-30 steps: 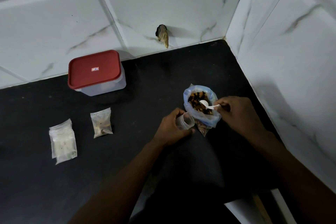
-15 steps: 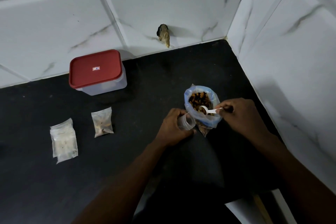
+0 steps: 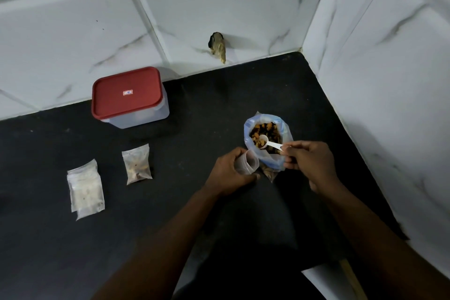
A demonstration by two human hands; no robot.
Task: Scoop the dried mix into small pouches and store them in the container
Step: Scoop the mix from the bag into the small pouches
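A blue-rimmed plastic bag [image 3: 248,129] of brown and orange dried mix stands open on the black counter [image 3: 194,214]. My right hand [image 3: 309,163] pinches the handle of a small white spoon [image 3: 267,142] whose bowl lies in the mix. Just left of the bag, my left hand [image 3: 231,173] holds a small clear pouch [image 3: 247,164] with its mouth open toward the bag. A filled pouch [image 3: 137,164] lies further left. A clear container with a red lid [image 3: 126,94] stands shut by the back wall.
A stack of empty clear pouches [image 3: 85,189] lies at the left. White tiled walls close the back and right sides, meeting in a corner. A dark lump [image 3: 218,47] sticks to the back wall. The counter's front edge shows at the lower right.
The spoon's bowl has moved back up into the middle of the mix in the bag after dipping toward the bag's near rim. My left hand and its pouch have stayed put.
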